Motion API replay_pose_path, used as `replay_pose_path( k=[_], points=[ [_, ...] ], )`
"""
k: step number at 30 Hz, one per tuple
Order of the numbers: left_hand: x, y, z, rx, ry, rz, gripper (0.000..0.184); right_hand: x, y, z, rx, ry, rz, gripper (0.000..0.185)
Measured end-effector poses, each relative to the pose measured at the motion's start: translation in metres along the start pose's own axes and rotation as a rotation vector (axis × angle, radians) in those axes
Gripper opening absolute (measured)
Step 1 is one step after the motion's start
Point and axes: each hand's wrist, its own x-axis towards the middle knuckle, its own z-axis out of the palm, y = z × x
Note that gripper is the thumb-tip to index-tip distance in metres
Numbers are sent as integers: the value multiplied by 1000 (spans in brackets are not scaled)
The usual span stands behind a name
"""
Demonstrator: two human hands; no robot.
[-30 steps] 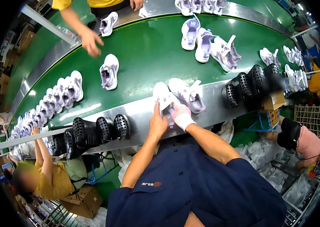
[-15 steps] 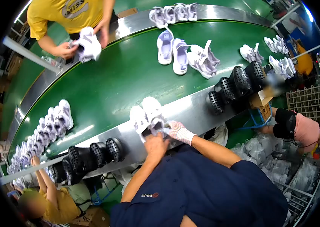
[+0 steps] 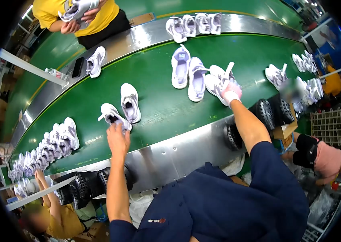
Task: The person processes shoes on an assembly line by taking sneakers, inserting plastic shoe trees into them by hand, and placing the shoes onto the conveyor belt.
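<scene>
My bare left hand [image 3: 118,141] is at the heel of a white-and-grey sneaker [image 3: 111,114] on the green belt, its fingers apart and touching the heel edge. A matching sneaker [image 3: 129,103] lies close against it on the right. Over on the right, my right hand [image 3: 231,92], in a white-and-pink glove, is closed on the near end of a white sneaker [image 3: 215,82] with a raised tongue. Its fingertips are partly hidden among the shoes. Beside that pair lie two sneakers with lilac insides [image 3: 196,78].
Black perforated shoe forms [image 3: 83,187] stand along the metal ledge [image 3: 170,157] at left, with more forms [image 3: 265,115] at right. A row of sneakers [image 3: 59,137] lines the left belt. Across it, a person in yellow [image 3: 102,20] holds a sneaker. A phone [image 3: 78,67] lies there.
The sneaker pair has moved from the near ledge leftward onto the belt. My hands have parted, the right reaching another pair. The person opposite has raised one shoe; another lies on the far ledge.
</scene>
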Motion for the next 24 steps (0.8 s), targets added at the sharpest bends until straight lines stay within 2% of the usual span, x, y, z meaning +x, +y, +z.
replay_pose_path(
  k=[2,4,6,7,10,11,13,14,15,16,17,18,19,20,21,24],
  points=[
    [-29,3,7,-127,-37,-75,33,14,-5,-11,53,-183,59,62],
    [-53,8,25,-261,-91,-79,23,19,-5,-16,90,-208,76,59],
    [-69,29,34,-480,-192,-122,20,27,-6,-34,104,-511,114,50],
    [-73,43,33,-497,-228,-105,20,30,2,-21,192,-412,205,44],
    [-89,71,19,-496,-287,-50,22,79,51,52,460,-167,381,45],
    [-94,76,14,-489,-282,-55,22,82,42,27,442,-124,395,44],
    [-107,84,6,-508,-290,-101,22,76,13,-30,307,117,261,40],
    [-116,84,5,-508,-289,-97,22,70,-2,-44,265,322,38,38],
    [-125,85,7,-502,-303,-124,21,48,-33,-76,270,117,4,32],
    [-131,87,9,-498,-313,-153,21,17,-64,-98,291,57,-154,35],
    [-135,92,7,-516,-325,-159,21,-9,-91,-100,295,-127,-212,37],
    [-138,96,6,-515,-321,-159,21,-20,-112,-68,176,-331,-373,49],
    [-140,100,5,-526,-324,-124,21,-55,-142,-87,282,-333,-438,64],
    [-141,105,3,-537,-327,-89,21,-59,-163,-82,167,-489,-401,79],
    [-141,112,-2,-546,-321,-85,21,-58,-176,-71,116,-491,-374,71],
    [-146,117,-11,-536,-292,-95,21,-28,-185,-18,211,-472,-329,67]
  ],
)
